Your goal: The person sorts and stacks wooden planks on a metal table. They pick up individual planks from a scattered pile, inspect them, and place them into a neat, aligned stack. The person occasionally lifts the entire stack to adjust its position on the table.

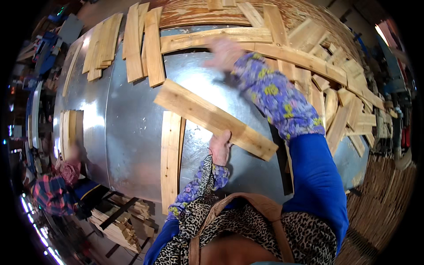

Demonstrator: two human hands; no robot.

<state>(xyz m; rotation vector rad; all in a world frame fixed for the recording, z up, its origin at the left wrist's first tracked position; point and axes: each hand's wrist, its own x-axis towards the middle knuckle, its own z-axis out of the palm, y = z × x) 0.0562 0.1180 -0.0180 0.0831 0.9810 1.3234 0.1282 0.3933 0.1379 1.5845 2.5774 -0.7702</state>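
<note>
My left hand [219,149] grips the near edge of a flat wooden board [207,114], its thumb on top and its other fingers mostly hidden. The board slants across the metal tabletop [132,132], its left end farther away than its right. Beyond it, my right hand [224,54] is stretched out, blurred but with fingers apart, and holds nothing I can see. It is nearest to a long board [190,40] lying crosswise at the back. Left of my left forearm, another board pair [171,150] lies lengthwise, partly under the slanted board's left half.
Loose boards [342,95] are heaped at the right. Several boards [102,46] lie side by side at the far left. Another person [55,187] stands at the left edge by a small board stack [68,128]. More wood [117,229] is piled below the table.
</note>
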